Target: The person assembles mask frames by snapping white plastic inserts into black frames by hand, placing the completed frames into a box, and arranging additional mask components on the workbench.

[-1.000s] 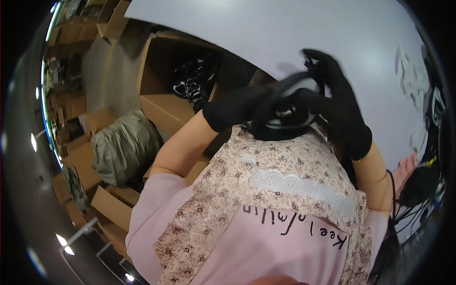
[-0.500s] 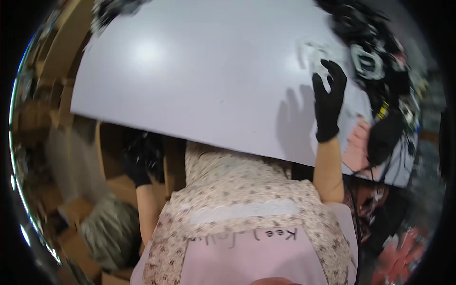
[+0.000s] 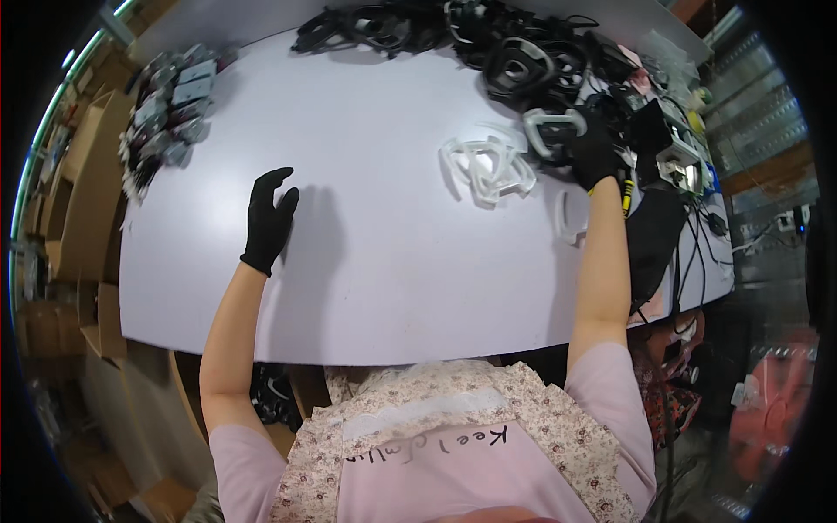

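Observation:
My left hand [image 3: 268, 222], in a black glove, is raised over the left half of the pale table. Its fingers are curved, with thumb and fingers apart, and nothing is in it. At the right, my black-gloved right hand [image 3: 596, 152] is closed at the right side of a white-rimmed black goggle frame [image 3: 542, 138] by the dark pile. Its fingertips partly blend into the black things behind. To the left of that hand lie several loose white plastic frames [image 3: 491, 172], overlapping each other. A single curved white piece [image 3: 568, 220] lies beside my right forearm.
Black goggle-like pieces [image 3: 521, 70] are heaped along the back and right. Small clear-wrapped items [image 3: 170, 109] sit at the far left. A small device with a lit part [image 3: 680, 167], cables [image 3: 695, 253] and a black pouch [image 3: 654, 235] are at the right. Cardboard boxes [image 3: 83, 174] stand beyond the left edge.
My left hand has come up from a box below the table's edge, where black items lie, to above the tabletop. My right hand has gone from the loose white frames to the white-rimmed frame. The view has turned.

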`<state>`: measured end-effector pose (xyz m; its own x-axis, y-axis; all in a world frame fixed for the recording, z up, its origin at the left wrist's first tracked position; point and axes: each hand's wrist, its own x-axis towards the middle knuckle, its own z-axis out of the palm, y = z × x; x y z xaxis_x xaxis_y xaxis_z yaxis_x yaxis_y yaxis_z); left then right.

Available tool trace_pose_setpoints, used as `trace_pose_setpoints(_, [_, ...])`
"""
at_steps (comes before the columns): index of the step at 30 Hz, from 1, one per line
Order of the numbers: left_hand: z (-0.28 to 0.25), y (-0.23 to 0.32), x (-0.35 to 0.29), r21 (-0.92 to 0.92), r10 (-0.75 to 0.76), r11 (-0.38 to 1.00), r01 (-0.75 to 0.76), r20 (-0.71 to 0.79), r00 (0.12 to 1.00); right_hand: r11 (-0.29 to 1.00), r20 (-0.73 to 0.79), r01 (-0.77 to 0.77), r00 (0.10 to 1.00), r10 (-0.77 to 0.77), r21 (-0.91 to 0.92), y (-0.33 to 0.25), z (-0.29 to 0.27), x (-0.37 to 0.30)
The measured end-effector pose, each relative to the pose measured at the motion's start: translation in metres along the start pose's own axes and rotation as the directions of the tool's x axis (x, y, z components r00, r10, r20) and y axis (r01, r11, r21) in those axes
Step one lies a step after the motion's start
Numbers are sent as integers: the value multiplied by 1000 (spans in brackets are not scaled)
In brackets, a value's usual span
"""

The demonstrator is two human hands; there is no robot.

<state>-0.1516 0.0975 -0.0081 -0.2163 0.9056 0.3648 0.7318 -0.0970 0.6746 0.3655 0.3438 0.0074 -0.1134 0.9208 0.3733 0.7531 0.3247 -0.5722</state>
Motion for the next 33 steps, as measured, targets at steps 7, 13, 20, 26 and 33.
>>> trace_pose_setpoints(7, [87, 39, 44, -227, 94, 973, -49, 191, 977, 966, 57, 244, 967, -249, 85, -94, 61, -83])
trace_pose_setpoints(13, [67, 63, 23, -17, 53, 999, -50, 365, 929, 955, 109, 294, 951, -290, -25, -130, 68, -109])
trace_pose_setpoints(20, [20, 62, -21, 1, -30, 1000, 31, 310, 950, 887, 248, 428, 853, -460, 172, -151, 52, -140])
trace_pose_setpoints(26, [36, 117, -20, 91, 429, 854, -512, 431, 794, 857, 112, -3, 992, -64, 515, -150, 24, -158])
trace_pose_setpoints(33, [57, 134, -56, 176, 474, 792, -584, 425, 771, 646, 232, -295, 955, 183, 704, -129, -1, -181])
